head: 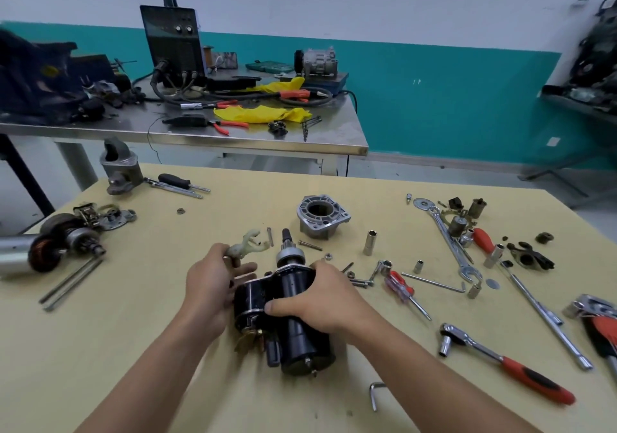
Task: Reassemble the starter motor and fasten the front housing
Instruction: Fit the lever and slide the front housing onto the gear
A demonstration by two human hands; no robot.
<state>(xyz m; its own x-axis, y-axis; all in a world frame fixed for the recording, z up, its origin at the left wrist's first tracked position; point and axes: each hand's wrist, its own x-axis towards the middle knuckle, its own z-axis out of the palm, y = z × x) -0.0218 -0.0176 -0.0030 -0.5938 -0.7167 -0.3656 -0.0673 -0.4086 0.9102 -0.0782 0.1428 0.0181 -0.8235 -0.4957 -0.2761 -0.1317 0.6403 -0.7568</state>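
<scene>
Starter motor (pixel 293 312), black, sits near the middle of the bench's (pixel 133 349) near edge, its geared shaft pointing toward the far edge. The right hand (pixel 320 299) grips the motor body from above, fingers curled over it and thumb across the near side. The left hand (pixel 208 294) lies against the motor's left side and pinches a pale plastic fork (pixel 247 245) at its base. The front housing (pixel 320 215) stands apart, beyond the shaft tip toward the far edge. A long bolt (pixel 310 245) lies between them. A ratchet (pixel 500 359) lies toward the near right corner.
</scene>
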